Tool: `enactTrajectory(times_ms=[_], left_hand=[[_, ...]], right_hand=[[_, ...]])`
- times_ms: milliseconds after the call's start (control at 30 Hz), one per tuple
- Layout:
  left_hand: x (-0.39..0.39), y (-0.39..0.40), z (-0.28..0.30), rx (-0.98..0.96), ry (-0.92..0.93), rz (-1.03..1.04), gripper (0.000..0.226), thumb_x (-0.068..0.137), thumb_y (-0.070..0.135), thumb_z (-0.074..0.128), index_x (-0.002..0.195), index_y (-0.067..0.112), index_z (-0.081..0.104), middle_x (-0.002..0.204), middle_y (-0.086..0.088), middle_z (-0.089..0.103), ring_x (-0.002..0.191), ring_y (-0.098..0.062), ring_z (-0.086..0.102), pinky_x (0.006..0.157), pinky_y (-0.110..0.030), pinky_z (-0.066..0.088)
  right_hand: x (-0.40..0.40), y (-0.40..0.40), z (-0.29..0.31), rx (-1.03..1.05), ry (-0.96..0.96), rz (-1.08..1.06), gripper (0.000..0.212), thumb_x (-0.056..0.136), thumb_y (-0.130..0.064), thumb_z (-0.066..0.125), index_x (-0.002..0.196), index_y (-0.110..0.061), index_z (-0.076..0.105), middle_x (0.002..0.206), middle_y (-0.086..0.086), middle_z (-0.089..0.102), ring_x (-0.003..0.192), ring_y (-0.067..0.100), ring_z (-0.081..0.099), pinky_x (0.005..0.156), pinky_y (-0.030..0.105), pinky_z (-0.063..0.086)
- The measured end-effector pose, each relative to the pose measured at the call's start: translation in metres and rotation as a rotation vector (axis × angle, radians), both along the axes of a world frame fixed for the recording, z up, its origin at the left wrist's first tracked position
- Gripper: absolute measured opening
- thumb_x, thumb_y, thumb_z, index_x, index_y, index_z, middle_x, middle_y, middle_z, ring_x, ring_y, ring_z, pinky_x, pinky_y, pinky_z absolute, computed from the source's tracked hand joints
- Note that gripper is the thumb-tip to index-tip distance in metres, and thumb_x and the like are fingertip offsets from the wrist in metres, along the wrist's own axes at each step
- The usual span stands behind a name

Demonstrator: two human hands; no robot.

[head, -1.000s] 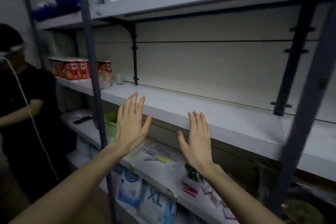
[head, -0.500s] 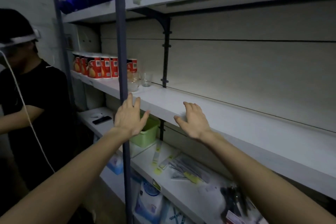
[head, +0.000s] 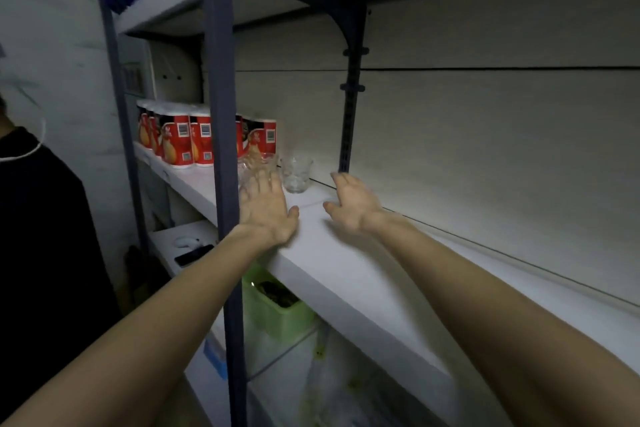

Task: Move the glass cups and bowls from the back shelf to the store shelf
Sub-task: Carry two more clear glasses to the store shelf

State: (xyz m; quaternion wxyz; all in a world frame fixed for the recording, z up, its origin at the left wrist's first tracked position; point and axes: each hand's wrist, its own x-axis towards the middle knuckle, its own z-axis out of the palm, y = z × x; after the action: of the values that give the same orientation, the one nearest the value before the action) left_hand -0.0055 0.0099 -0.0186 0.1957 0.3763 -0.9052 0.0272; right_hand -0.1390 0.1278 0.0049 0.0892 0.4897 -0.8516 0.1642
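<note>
Reaching over the white shelf (head: 346, 274), I note both hands empty with fingers spread: the left hand (head: 268, 210) is flat, its fingertips overlapping a clear glass bowl (head: 258, 166) directly ahead, though contact cannot be confirmed, while the right hand (head: 351, 204) hovers just beside and right of the upright glass cup (head: 296, 173). Both glass items stand up-shelf and slightly left of my hands, in front of a row of red canisters (head: 194, 139), and both appear empty (blur limits certainty). I judge the left hand nearer the bowl and the right better placed for the cup.
</note>
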Motion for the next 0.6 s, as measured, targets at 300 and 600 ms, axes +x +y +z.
enactTrajectory(times_ms=[300, 600], left_hand=[[-0.035, -0.057, 0.004, 0.267, 0.115, 0.102, 0.088, 0.102, 0.041, 0.051, 0.16, 0.001, -0.002, 0.167, -0.026, -0.003, 0.154, -0.045, 0.011, 0.123, -0.047, 0.021], [-0.041, -0.069, 0.002, 0.076, -0.017, 0.107, 0.055, 0.1, 0.029, 0.051, 0.144, 0.0, 0.035, 0.143, -0.022, 0.045, 0.129, -0.034, 0.045, 0.107, -0.041, 0.039]], right_hand=[[-0.046, -0.115, 0.01, 0.033, 0.04, 0.056, 0.064, 0.097, -0.029, 0.056, 0.155, -0.015, 0.033, 0.161, 0.008, 0.034, 0.146, 0.032, 0.029, 0.116, 0.047, 0.034], [-0.07, -0.148, 0.003, -0.001, 0.052, 0.015, 0.033, 0.096, -0.032, 0.061, 0.125, -0.016, 0.06, 0.143, 0.008, 0.048, 0.138, 0.031, 0.037, 0.108, 0.045, 0.04]])
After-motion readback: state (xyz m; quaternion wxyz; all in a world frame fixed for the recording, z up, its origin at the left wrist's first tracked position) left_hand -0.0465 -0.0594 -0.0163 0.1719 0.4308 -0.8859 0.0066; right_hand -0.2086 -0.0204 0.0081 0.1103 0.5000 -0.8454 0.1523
